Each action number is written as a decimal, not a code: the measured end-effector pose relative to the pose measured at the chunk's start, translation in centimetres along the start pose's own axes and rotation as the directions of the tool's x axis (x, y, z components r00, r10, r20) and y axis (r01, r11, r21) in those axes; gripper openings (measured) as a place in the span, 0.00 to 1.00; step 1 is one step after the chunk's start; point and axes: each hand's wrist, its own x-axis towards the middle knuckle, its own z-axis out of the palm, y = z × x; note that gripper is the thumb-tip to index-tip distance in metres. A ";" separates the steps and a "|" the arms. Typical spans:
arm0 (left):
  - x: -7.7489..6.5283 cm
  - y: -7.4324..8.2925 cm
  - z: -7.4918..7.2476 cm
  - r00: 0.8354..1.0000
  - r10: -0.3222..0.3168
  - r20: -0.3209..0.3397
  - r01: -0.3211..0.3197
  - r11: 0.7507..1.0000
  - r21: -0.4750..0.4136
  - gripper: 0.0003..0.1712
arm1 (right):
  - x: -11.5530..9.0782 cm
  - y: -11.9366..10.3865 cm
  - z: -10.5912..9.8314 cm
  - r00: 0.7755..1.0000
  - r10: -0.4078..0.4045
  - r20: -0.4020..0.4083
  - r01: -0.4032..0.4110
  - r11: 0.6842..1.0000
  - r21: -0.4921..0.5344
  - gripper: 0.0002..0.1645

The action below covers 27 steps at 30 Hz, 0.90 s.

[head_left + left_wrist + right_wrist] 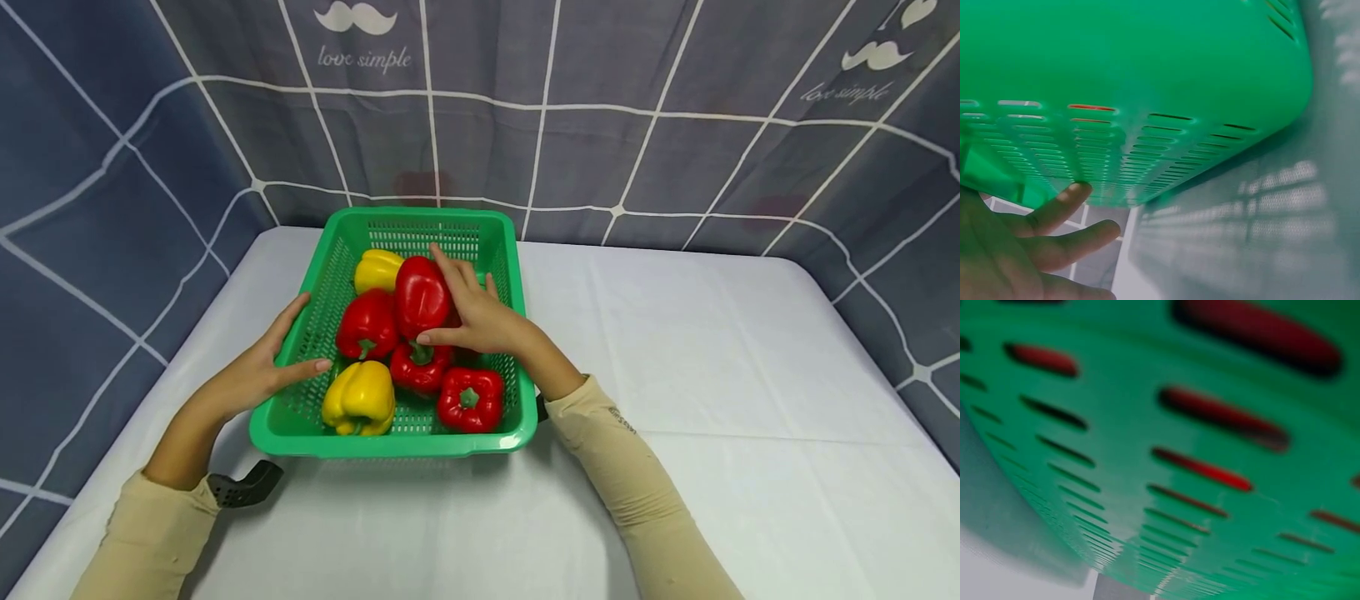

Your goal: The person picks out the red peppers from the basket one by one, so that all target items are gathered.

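A green plastic basket [390, 447] with slotted walls holds several bell peppers. My right hand [480, 312] reaches over its right rim, fingers spread and fairly straight, beside an upper red bell pepper [422, 292]. The thumb lies by that pepper's lower end and the index finger along its right side. At the left rim, my left hand [258, 371] has its thumb over the edge and its other fingers outside. The left wrist view shows those fingers [1072, 244] spread by the slotted wall. In the right wrist view, the basket wall [1116, 469] hides the right hand.
Also in the basket are a yellow bell pepper [360, 398] at the front left, another yellow pepper [377, 270] at the back, and red peppers [471, 400]. The basket stands on a white-covered table [712, 358]. A grey gridded curtain [480, 150] hangs behind.
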 end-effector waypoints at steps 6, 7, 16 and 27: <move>-0.1 0.0 0.2 1.000 0.000 -0.006 0.000 1.000 -0.003 0.54 | -0.2 0.3 0.0 1.000 -0.016 -0.014 0.017 1.000 0.025 0.65; -0.1 0.0 0.2 1.000 0.002 -0.007 -0.002 1.000 -0.008 0.54 | -0.2 0.3 0.0 1.000 -0.019 -0.015 0.019 1.000 0.025 0.65; 0.0 0.1 0.0 1.000 0.012 -0.003 -0.012 1.000 -0.017 0.53 | -0.1 0.3 -0.2 0.999 -0.026 -0.040 0.027 1.000 0.007 0.66; 0.0 0.1 0.3 1.000 0.018 -0.004 -0.018 1.000 -0.016 0.53 | -0.5 0.1 -0.5 0.999 -0.003 -0.037 0.004 1.000 0.020 0.66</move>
